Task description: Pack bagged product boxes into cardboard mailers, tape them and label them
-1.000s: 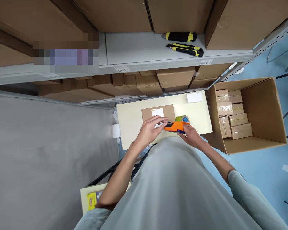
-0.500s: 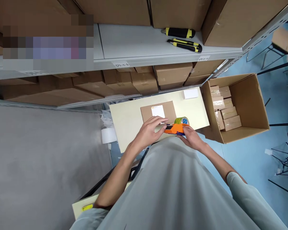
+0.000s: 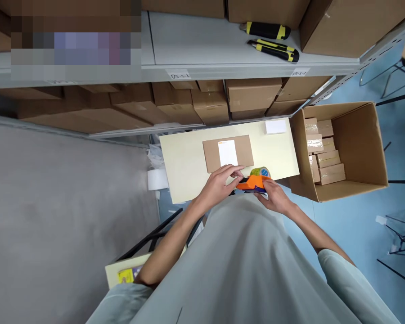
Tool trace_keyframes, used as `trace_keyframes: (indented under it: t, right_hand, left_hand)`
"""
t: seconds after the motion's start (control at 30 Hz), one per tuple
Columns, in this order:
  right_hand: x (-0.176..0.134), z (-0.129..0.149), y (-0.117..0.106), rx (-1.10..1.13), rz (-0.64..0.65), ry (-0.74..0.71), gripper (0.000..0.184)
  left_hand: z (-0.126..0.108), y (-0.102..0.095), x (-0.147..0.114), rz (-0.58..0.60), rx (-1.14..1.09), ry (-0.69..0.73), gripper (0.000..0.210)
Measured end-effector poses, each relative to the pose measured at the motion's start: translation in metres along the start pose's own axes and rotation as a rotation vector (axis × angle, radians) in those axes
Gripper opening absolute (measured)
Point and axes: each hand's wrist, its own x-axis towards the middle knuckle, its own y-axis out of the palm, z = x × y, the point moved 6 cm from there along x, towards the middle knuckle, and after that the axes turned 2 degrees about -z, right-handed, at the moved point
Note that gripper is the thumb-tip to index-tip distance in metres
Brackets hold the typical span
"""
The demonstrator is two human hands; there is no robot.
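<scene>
An orange tape dispenser (image 3: 254,182) with a yellow-green tape roll (image 3: 259,172) is held in front of my body, above the near edge of the pale table. My right hand (image 3: 274,197) grips its right end. At its left end, the thumb and fingers of my left hand (image 3: 222,182) close on the dark front part; whether they pinch the tape's end is too small to tell. Just beyond my left hand, a flat brown cardboard box (image 3: 209,154) with a white label (image 3: 227,153) lies on the table (image 3: 185,180).
A small white box (image 3: 275,127) sits at the table's far right. To the right stands an open carton (image 3: 361,144) with several small boxes inside. Ahead, a grey shelf (image 3: 195,45) bears cartons and two yellow-black utility knives (image 3: 268,30). A white roll (image 3: 157,179) is left of the table.
My view has tilted slightly, so the shelf sits higher in the picture and more of the labelled box shows. Both hands stay at the tape dispenser, with little change in grip.
</scene>
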Motion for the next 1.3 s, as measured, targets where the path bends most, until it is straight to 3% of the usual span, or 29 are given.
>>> trace_keyframes:
  t: [0.2, 0.4, 0.6, 0.93, 1.17, 1.3]
  right_hand:
    - [-0.006, -0.055, 0.012, 0.033, 0.071, 0.168, 0.044]
    - [-0.008, -0.096, 0.012, 0.095, 0.143, 0.108, 0.052]
    - [-0.005, -0.111, -0.004, -0.042, 0.242, -0.004, 0.047]
    - [-0.014, -0.169, -0.036, -0.160, 0.337, 0.022, 0.041]
    - [0.002, -0.165, -0.051, -0.238, 0.457, 0.026, 0.039]
    - [0.006, -0.163, -0.063, -0.373, 0.588, 0.065, 0.042]
  left_hand:
    - [0.017, 0.045, -0.009, -0.087, -0.040, -0.171, 0.031]
    - [0.030, 0.079, -0.014, -0.228, -0.109, -0.285, 0.029]
    - [0.048, 0.105, -0.018, -0.328, -0.156, -0.308, 0.036]
    - [0.100, 0.138, -0.026, -0.472, -0.196, -0.424, 0.045]
    - [0.108, 0.156, -0.017, -0.550, -0.213, -0.438, 0.047]
    - [0.115, 0.142, -0.020, -0.608, -0.258, -0.420, 0.045]
